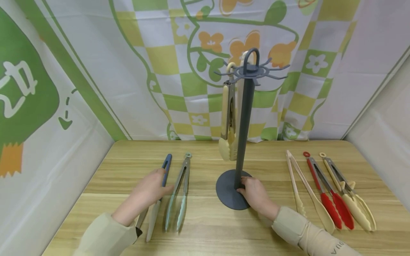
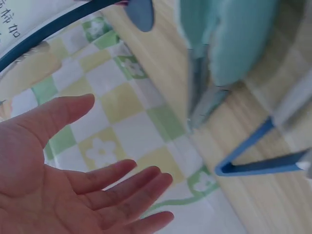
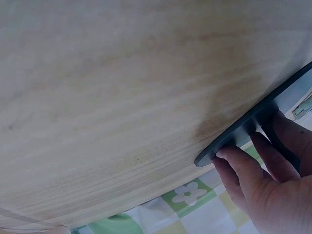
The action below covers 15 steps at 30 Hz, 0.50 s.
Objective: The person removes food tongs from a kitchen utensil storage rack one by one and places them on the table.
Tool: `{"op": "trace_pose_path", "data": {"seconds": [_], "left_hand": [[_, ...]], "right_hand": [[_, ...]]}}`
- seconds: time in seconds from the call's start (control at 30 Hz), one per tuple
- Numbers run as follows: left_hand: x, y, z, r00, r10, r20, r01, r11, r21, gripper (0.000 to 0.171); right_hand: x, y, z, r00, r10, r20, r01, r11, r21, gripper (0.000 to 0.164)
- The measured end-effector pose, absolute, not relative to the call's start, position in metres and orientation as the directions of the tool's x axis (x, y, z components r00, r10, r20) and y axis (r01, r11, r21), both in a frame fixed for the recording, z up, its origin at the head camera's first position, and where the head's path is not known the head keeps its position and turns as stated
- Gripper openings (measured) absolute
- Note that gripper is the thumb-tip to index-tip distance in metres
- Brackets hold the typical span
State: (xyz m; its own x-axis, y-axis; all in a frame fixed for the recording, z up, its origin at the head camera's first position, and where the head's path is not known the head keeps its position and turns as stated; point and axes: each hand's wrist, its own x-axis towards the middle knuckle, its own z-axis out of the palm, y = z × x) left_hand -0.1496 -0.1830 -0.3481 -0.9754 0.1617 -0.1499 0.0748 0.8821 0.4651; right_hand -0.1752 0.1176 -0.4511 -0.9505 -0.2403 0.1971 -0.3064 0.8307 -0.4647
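Note:
My left hand (image 1: 148, 189) hovers over the blue tongs (image 1: 166, 166), its fingers extended and apart from them in the left wrist view. Just right of it lie mint-green tongs (image 1: 182, 188) with steel arms. A dark grey rotating-style hook stand (image 1: 245, 131) rises from a round base (image 1: 228, 193). Low on its pole, my right hand (image 1: 255, 195) grips it with thumb and fingers, fingertips touching the base in the right wrist view. Cream-handled tongs (image 1: 225, 113) hang from a hook on the stand's left, with another pale pair partly hidden behind the pole.
To the right lie beige tongs (image 1: 309, 188), red tongs (image 1: 330, 193) and cream tongs (image 1: 350, 195) side by side on the wooden table (image 1: 205, 227). A patterned curtain (image 1: 198, 89) hangs along the table's back edge.

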Motion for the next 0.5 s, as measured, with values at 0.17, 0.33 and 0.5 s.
{"op": "trace_pose_path", "data": {"seconds": [0.17, 0.33, 0.5], "left_hand": [[-0.157, -0.171, -0.341, -0.974, 0.212, -0.083, 0.148, 0.866, 0.478, 0.062], [-0.162, -0.16, -0.335, -0.962, 0.271, -0.014, 0.227, 0.832, 0.506, 0.061], [-0.169, -0.151, -0.33, -0.952, 0.3, 0.058, 0.282, 0.789, 0.546, 0.062]], "right_hand": [[-0.175, 0.118, -0.451, -0.949, -0.243, 0.203, -0.311, 0.831, -0.461, 0.017], [-0.174, 0.118, -0.451, -0.95, -0.242, 0.196, -0.308, 0.834, -0.458, 0.017], [-0.175, 0.118, -0.451, -0.949, -0.241, 0.204, -0.31, 0.838, -0.449, 0.019]]}}
